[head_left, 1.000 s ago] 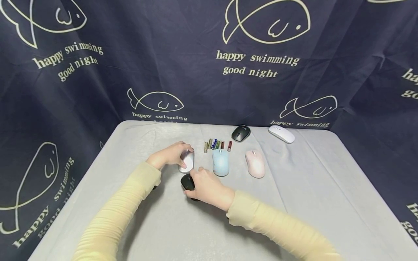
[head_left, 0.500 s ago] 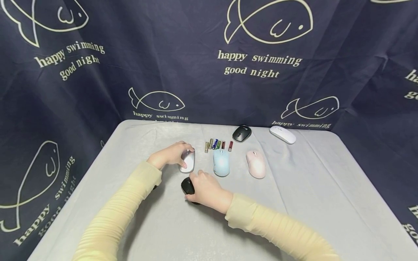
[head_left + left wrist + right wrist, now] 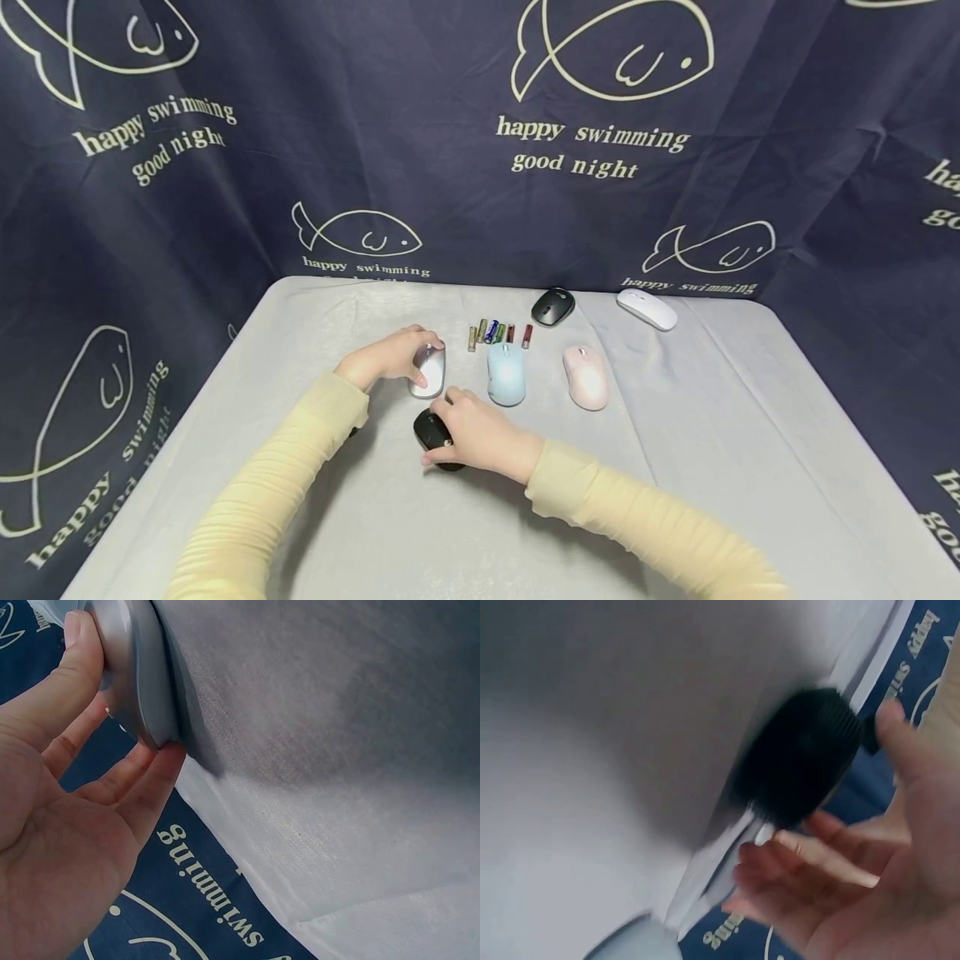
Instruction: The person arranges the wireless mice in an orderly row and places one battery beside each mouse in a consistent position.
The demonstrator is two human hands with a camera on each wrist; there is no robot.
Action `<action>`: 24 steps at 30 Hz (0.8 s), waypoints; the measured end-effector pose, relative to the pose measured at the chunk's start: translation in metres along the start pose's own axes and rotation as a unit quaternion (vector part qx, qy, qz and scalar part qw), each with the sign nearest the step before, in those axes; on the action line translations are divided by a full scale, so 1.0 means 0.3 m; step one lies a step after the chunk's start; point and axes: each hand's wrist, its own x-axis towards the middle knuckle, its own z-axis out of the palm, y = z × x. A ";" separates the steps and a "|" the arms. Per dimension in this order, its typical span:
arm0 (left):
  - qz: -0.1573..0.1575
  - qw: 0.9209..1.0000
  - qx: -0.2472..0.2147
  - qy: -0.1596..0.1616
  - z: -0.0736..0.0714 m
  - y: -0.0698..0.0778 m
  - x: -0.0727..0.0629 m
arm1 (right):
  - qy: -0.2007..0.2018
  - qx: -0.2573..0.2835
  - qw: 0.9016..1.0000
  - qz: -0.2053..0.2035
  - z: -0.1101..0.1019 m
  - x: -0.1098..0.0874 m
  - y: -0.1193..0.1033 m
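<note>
My left hand (image 3: 392, 353) grips a silver mouse (image 3: 432, 372) on the pale table, thumb on the near side and fingers at the far end. In the left wrist view, that mouse (image 3: 142, 682) sits between thumb and fingertips. Just nearer to me, my right hand (image 3: 483, 429) holds a black mouse (image 3: 431, 430), with the thumb at its near end and the fingers along its far right side. The right wrist view shows the black mouse (image 3: 802, 757) blurred and dark. The hand hides part of its right side.
Right of the hands lie a light blue mouse (image 3: 507, 377) and a pink mouse (image 3: 587, 380). Several batteries (image 3: 491, 332) lie behind the blue one. Another black mouse (image 3: 553, 307) and a white mouse (image 3: 647, 309) rest by the back edge, before a dark printed curtain (image 3: 480, 225).
My right hand and the black mouse have shifted slightly toward me, away from the silver mouse. More of the black mouse's top shows now. The left hand stays on the silver mouse.
</note>
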 end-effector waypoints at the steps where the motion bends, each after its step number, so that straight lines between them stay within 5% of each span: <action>1: -0.001 1.000 0.000 0.000 0.000 -0.001 0.000 | -0.007 0.005 1.000 -0.015 -0.005 0.002 0.010; 7: 0.000 1.000 0.001 0.001 0.000 -0.003 0.003 | -0.041 0.016 0.993 -0.112 -0.022 0.017 0.084; 13: 0.006 1.000 0.007 0.002 -0.003 -0.002 0.000 | -0.078 0.043 0.972 -0.216 -0.005 0.030 0.153; 24: -0.001 1.000 0.009 -0.004 -0.006 0.006 -0.004 | -0.115 0.077 0.958 -0.250 0.022 0.044 0.198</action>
